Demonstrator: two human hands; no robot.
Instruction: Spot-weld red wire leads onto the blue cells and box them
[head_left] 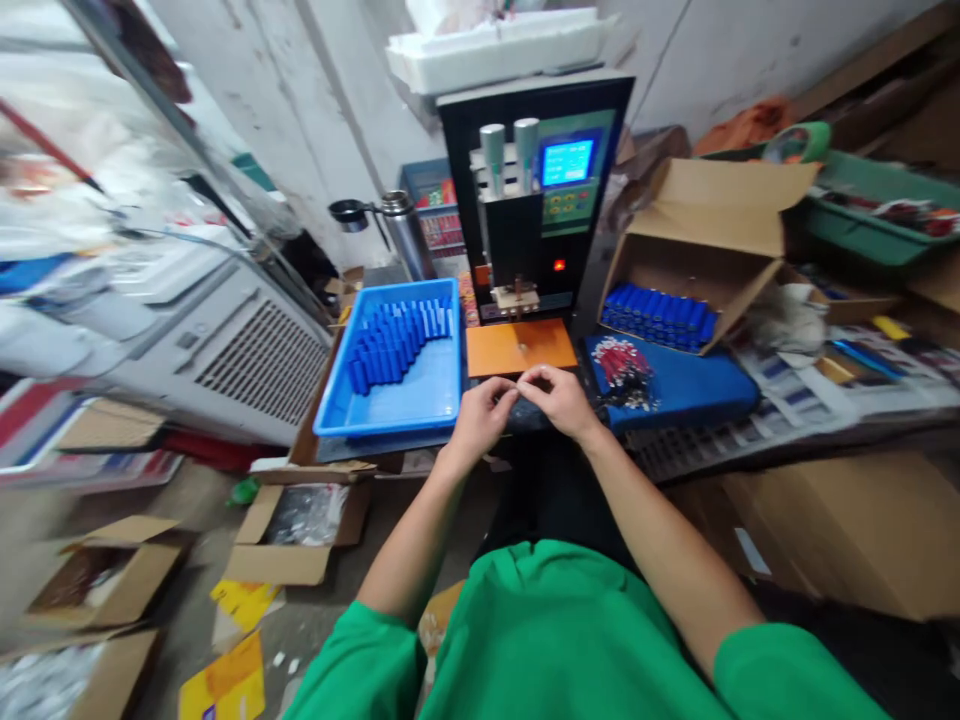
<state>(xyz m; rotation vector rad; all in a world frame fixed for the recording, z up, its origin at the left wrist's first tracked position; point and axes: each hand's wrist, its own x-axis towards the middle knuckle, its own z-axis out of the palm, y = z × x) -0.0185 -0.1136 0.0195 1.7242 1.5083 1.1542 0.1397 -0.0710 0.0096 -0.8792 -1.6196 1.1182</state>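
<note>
Standing behind the seated person, I see the left hand [484, 410] and the right hand [559, 400] brought together at the near edge of the orange plate [517, 350]. Each grip is curled in with the fingertips meeting, but whatever may be pinched there is too small to make out, so I cannot tell whether either grip is holding anything. The plate lies flat on the tabletop just beyond the knuckles, directly under the welding head [516, 296] of the black machine [536, 180], whose screen and red lamp are lit. That closeness is the worry, I think: with the machine powered, a finger pushed a little forward with the work could end up under the tips. Both hands crowd one small spot, so a slip of one thumb could flick a small part off the plate's edge and down to the littered floor. The bundle of red and white leads [622, 365] on the blue pad [697, 390] sits just beside the right wrist and could be dragged off by it. The blue tray [420, 400], with its standing blue cells [394, 345], lies near the left forearm, and a nudge there could topple the rows.
</note>
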